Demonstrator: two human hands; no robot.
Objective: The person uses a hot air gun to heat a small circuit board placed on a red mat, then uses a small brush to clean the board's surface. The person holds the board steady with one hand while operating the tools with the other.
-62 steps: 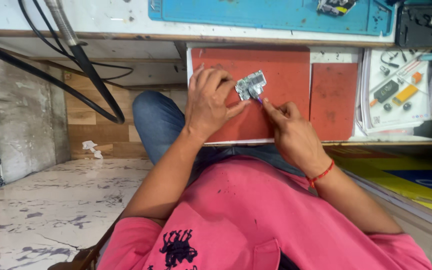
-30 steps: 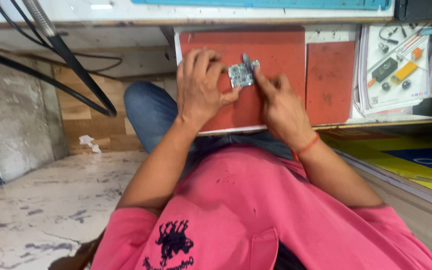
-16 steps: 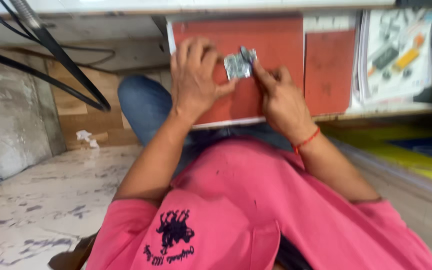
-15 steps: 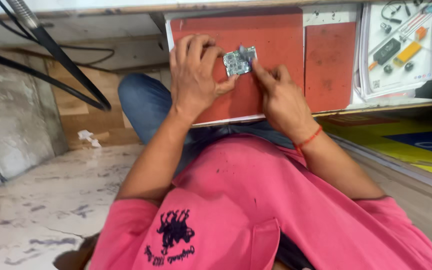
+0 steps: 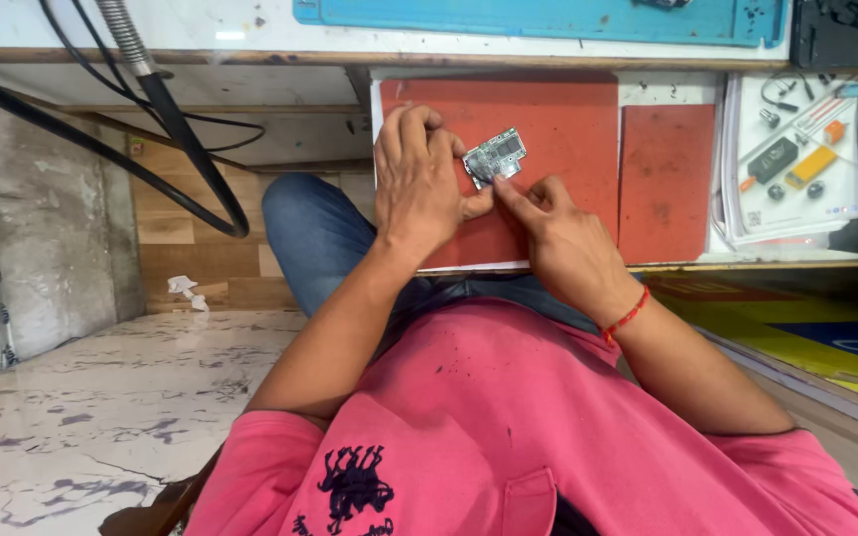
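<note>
Circuit board (image 5: 495,157) pinched between hands.

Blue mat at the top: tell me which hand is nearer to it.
Left. The left hand lies on the red mat, its fingers closer to the blue mat; the right hand sits lower, toward the body.
</note>
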